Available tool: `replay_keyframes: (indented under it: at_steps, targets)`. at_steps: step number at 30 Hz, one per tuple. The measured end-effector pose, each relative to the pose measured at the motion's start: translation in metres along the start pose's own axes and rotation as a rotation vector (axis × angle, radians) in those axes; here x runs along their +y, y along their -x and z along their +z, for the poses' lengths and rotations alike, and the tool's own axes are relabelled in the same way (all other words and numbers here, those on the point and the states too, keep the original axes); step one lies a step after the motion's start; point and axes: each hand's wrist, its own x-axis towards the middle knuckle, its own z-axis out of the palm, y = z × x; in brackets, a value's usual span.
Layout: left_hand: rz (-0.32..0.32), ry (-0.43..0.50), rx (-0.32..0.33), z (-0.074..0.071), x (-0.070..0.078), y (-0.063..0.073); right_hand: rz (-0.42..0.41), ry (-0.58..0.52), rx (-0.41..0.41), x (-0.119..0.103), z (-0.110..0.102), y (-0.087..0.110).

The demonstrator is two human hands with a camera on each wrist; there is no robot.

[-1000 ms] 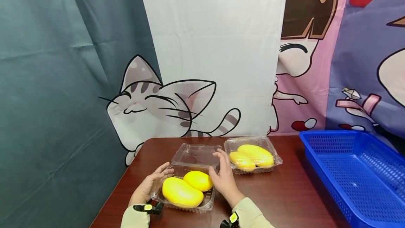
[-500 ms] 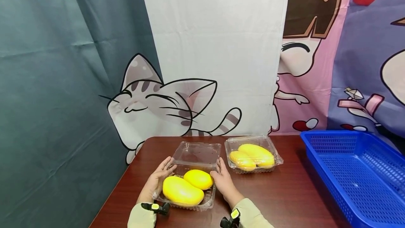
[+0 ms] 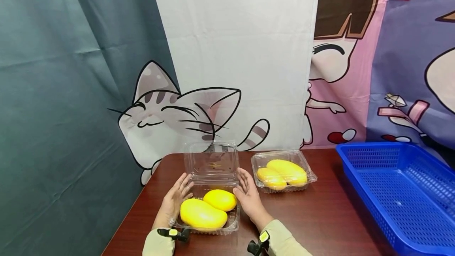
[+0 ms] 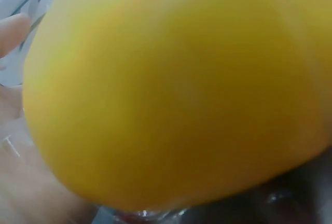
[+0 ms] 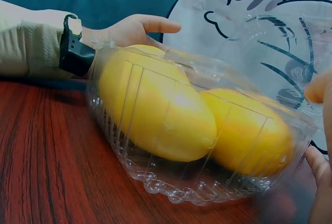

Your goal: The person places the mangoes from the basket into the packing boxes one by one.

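Two yellow mangoes, a larger one and a smaller one, lie side by side in a clear plastic clamshell box. Its lid stands nearly upright at the back. My left hand is along the box's left side, fingers extended near the lid's lower left corner. Along the right side, my right hand has its fingers extended at the lid's lower right edge. The larger mango fills most of the left wrist view. In the right wrist view, both mangoes show through the box wall.
A second clear box, its lid down, holds two mangoes at the back right of the dark red wooden table. Farther right stands a blue plastic basket. Behind the table hangs a printed cloth.
The lid of the near box has swung up from leaning back to nearly upright. My right hand came in to the box's side; my left hand slid slightly forward along it.
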Motion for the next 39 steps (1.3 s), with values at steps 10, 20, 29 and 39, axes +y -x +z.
replay_keyframes:
  at_steps: [10,20,29,39]
  targets:
    - [0.092,0.048,0.017,-0.006,-0.004,0.000,-0.004,-0.065,0.020,-0.001,0.000,0.001]
    - [0.078,-0.003,0.184,0.008,-0.010,-0.001,0.056,0.127,0.235,-0.003,0.004,0.003]
    - [0.095,-0.053,0.111,0.010,-0.009,0.001,0.012,0.172,0.290,-0.001,0.005,0.002]
    - [-0.026,0.059,0.150,0.012,-0.010,0.002,0.050,0.053,0.236,-0.007,0.002,0.003]
